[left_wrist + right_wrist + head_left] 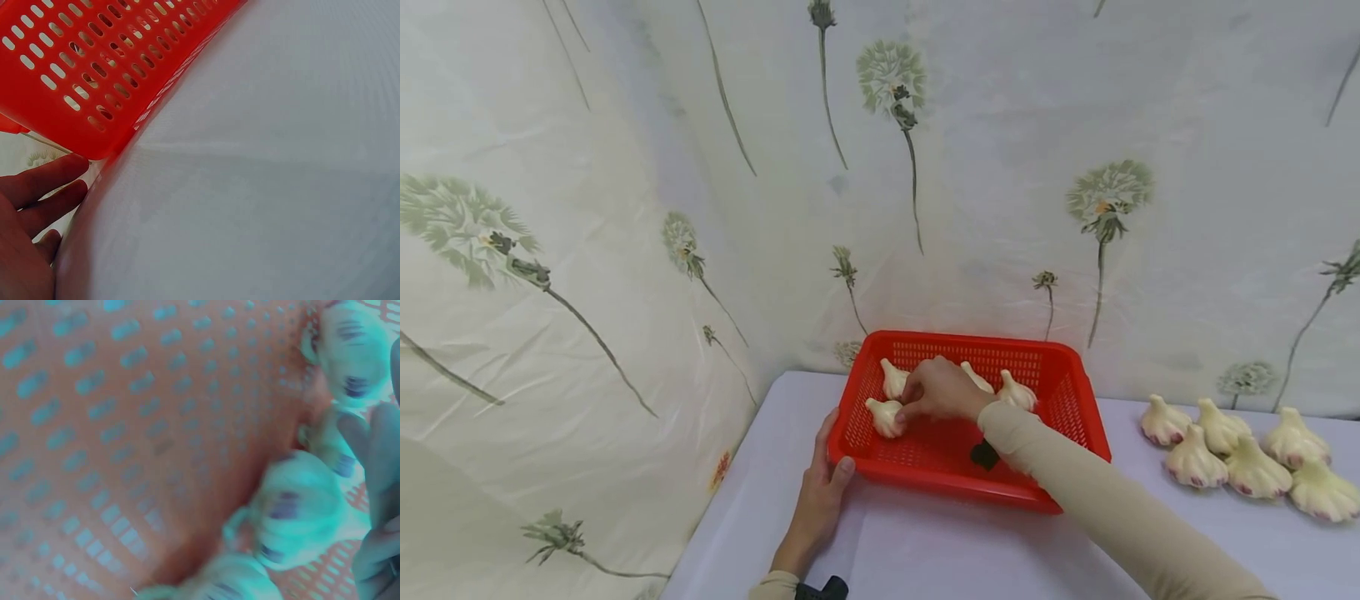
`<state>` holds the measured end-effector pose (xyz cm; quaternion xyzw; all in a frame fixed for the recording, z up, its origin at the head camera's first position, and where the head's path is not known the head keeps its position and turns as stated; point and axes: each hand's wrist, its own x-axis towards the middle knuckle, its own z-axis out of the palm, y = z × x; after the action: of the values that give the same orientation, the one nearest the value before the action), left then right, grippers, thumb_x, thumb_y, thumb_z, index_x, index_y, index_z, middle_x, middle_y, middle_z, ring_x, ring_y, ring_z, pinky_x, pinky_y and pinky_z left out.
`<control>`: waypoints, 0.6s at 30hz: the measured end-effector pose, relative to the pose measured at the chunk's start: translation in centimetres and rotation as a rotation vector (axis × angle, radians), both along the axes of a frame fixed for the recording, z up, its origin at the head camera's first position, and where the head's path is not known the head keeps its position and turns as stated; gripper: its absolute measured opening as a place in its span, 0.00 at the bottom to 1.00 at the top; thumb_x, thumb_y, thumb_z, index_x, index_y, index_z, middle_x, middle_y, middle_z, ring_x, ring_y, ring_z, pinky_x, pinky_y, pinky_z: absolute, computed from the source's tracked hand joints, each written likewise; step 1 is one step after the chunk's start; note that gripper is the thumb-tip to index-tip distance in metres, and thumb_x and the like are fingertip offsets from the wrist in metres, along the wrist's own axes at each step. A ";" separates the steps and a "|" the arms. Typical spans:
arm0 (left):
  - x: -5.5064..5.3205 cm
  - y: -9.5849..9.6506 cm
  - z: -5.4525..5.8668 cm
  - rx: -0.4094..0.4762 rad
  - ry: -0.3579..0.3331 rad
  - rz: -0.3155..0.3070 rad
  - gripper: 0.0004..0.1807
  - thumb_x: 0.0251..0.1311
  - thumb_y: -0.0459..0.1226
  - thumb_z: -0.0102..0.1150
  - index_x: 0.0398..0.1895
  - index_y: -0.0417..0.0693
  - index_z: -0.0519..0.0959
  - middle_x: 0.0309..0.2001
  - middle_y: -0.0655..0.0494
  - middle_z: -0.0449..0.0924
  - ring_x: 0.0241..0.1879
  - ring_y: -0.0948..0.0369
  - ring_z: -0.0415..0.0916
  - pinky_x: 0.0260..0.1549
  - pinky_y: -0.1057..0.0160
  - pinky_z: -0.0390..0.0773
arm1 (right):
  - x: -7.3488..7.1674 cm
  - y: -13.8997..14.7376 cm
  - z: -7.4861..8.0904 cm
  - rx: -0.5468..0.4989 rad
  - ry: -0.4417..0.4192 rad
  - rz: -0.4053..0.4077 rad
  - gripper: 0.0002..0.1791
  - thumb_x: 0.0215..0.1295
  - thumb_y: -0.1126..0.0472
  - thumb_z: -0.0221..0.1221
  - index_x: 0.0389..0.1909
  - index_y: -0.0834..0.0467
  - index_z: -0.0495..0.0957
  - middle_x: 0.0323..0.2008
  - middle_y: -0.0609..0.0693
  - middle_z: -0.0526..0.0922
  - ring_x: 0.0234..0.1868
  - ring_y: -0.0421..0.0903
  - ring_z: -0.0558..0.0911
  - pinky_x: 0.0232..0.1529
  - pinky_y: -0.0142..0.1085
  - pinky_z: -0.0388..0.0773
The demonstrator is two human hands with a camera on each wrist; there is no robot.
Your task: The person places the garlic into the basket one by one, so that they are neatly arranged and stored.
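Observation:
A red plastic basket (pixel 955 492) with slotted walls holds several pale garlic bulbs. My right hand (pixel 943 390) reaches inside it, thumb and fingers bent at the root end of the left-front garlic bulb (pixel 886 418). Another bulb (pixel 893 379) lies just behind that one, and two more (pixel 1017 392) sit along the back wall. In the right wrist view, the fingers (pixel 381 450) overlap the row of bulbs (pixel 300 509). My left hand (pixel 823 492) rests against the basket's front-left corner, its fingers (pixel 47 181) fairly straight beside the wall.
Several more garlic bulbs (pixel 1251 467) stand in a group on the white-covered table (pixel 925 550), right of the basket. Dandelion-printed sheeting (pixel 985 192) rises behind and to the left. Small black devices (pixel 985 454) are worn on both wrists.

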<state>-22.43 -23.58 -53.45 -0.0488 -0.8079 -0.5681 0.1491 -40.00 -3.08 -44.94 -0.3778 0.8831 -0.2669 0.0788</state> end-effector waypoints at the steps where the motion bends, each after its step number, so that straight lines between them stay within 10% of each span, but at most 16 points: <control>1: -0.2 -0.1 -0.5 -0.006 0.002 0.000 0.36 0.71 0.44 0.49 0.77 0.77 0.48 0.73 0.65 0.62 0.68 0.59 0.67 0.63 0.41 0.69 | 0.0 0.1 0.1 0.004 0.003 0.000 0.14 0.49 0.46 0.74 0.34 0.48 0.89 0.28 0.39 0.87 0.17 0.38 0.81 0.23 0.33 0.80; 18: 0.0 0.2 -0.3 -0.036 0.011 0.023 0.36 0.71 0.42 0.49 0.77 0.75 0.47 0.74 0.62 0.62 0.68 0.55 0.68 0.62 0.39 0.69 | 0.3 8.9 8.8 0.042 0.128 -0.012 0.18 0.55 0.39 0.69 0.37 0.48 0.87 0.31 0.41 0.86 0.23 0.39 0.83 0.30 0.35 0.81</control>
<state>-22.38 -23.35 -53.74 -0.0455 -0.8177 -0.5512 0.1593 -39.73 5.82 -36.14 -0.3870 0.8940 -0.2240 0.0285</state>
